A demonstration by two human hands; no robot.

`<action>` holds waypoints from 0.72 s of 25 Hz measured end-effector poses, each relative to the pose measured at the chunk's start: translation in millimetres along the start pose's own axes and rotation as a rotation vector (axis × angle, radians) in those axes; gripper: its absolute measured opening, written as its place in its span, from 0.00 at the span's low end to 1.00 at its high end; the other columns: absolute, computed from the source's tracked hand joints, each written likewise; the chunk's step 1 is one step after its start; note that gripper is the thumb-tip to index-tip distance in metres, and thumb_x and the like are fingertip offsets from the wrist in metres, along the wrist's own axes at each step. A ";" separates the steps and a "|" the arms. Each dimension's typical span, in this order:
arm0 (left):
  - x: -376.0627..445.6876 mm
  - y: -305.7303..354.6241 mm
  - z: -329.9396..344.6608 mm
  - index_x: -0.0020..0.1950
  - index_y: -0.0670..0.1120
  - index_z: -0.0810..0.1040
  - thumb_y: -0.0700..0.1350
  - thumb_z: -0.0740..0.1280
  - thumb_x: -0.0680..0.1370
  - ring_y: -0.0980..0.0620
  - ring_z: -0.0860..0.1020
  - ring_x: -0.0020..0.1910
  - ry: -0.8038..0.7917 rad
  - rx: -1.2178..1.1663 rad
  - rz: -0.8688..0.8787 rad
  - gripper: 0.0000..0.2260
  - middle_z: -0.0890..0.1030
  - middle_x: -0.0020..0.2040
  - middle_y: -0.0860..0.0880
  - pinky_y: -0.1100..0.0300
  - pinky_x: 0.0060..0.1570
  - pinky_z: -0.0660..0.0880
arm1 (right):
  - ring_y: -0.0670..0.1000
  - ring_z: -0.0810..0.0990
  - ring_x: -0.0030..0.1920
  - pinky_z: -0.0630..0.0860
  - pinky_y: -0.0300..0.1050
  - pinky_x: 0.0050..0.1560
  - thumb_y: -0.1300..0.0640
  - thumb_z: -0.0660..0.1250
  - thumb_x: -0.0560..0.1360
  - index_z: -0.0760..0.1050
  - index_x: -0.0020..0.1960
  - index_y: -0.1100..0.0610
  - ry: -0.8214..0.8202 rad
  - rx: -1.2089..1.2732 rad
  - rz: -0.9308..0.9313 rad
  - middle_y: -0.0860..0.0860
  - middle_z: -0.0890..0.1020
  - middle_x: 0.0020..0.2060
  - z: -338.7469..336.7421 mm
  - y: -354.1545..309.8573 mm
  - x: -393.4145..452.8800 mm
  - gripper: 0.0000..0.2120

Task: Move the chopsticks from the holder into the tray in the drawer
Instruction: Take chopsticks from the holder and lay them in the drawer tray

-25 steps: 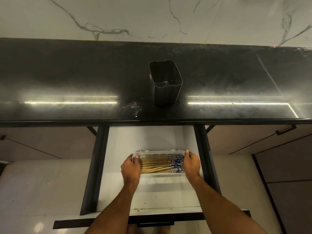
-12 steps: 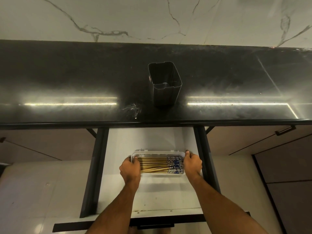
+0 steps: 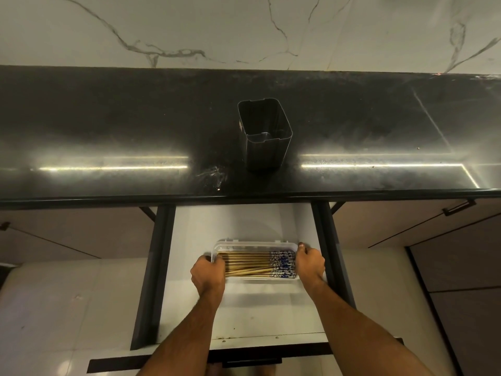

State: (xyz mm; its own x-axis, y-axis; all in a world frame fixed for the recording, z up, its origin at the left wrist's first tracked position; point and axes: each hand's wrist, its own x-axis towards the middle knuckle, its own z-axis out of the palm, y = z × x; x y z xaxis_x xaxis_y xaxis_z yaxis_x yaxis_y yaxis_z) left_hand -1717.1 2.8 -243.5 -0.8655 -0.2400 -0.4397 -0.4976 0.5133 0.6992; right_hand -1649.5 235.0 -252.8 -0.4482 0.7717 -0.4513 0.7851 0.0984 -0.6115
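Several wooden chopsticks (image 3: 249,264) with blue-and-white patterned ends lie side by side in a clear plastic tray (image 3: 254,244) on the floor of the open white drawer (image 3: 244,308). My left hand (image 3: 208,275) grips the tray's left end and my right hand (image 3: 309,263) grips its right end. On the black countertop above stands the dark metal holder (image 3: 264,134), upright with nothing inside it.
The black countertop (image 3: 108,126) overhangs the back of the drawer. Dark drawer rails (image 3: 154,267) run along both sides, and the drawer front with its handle (image 3: 252,362) is nearest me. A cabinet handle (image 3: 458,207) is at the right. A marble wall rises behind.
The tray and both hands have shifted slightly away from me, deeper into the drawer. The grip on both ends is unchanged.
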 end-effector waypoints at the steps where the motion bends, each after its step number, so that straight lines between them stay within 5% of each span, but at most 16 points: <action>1: 1.6 -1.7 0.0 0.53 0.44 0.80 0.48 0.69 0.80 0.49 0.81 0.41 -0.003 -0.008 0.005 0.08 0.82 0.44 0.46 0.58 0.40 0.79 | 0.57 0.84 0.42 0.85 0.54 0.45 0.49 0.59 0.84 0.77 0.49 0.60 -0.005 -0.003 0.003 0.58 0.83 0.42 -0.1 -0.5 -0.3 0.16; 15: -3.9 -7.0 -5.4 0.53 0.44 0.80 0.46 0.69 0.80 0.51 0.80 0.41 -0.024 -0.023 0.115 0.06 0.82 0.44 0.48 0.60 0.41 0.78 | 0.55 0.84 0.46 0.84 0.54 0.48 0.51 0.58 0.85 0.78 0.56 0.58 -0.094 -0.081 -0.119 0.56 0.84 0.47 -1.8 3.9 -8.2 0.13; 18: -5.4 -13.2 -8.7 0.55 0.43 0.81 0.44 0.69 0.80 0.50 0.80 0.42 0.001 0.010 0.133 0.07 0.82 0.45 0.48 0.54 0.46 0.81 | 0.55 0.83 0.46 0.84 0.52 0.48 0.53 0.60 0.84 0.78 0.56 0.58 -0.125 -0.131 -0.165 0.56 0.84 0.48 -1.3 4.9 -10.0 0.11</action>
State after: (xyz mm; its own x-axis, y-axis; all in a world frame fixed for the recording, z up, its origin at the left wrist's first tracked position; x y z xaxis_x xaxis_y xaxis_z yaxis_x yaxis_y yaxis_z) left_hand -1706.3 -9.9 -245.5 -0.9240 -0.1696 -0.3428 -0.3775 0.5487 0.7460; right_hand -1640.6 228.6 -250.4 -0.6182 0.6554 -0.4338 0.7418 0.3041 -0.5977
